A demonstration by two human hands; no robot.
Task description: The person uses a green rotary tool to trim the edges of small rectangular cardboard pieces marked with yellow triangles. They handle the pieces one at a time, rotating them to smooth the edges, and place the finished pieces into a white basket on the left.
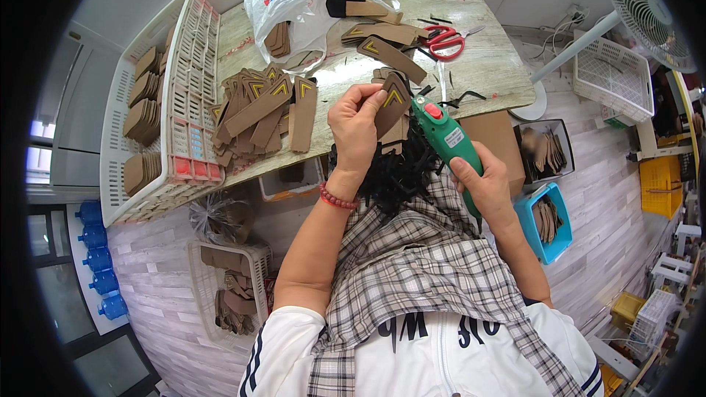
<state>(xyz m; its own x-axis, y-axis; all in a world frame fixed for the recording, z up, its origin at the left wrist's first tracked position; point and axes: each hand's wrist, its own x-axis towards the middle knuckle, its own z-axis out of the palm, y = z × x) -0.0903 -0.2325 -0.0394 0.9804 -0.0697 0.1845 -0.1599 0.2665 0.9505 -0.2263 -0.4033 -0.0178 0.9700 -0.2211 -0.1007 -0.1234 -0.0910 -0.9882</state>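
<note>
Green tool's (450, 143) tip vanishes behind the brown piece (393, 106) at the left grip (357, 129); plastic bag (309, 0) blurs its contents; far-right fan (647, 4) is cut by the rim.

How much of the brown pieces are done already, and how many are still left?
I can't tell finished pieces from unfinished. In hand: the left hand holds one brown piece while the right hand points a green tool at it. A big pile lies on the table, with more stacked in the white basket.
</note>
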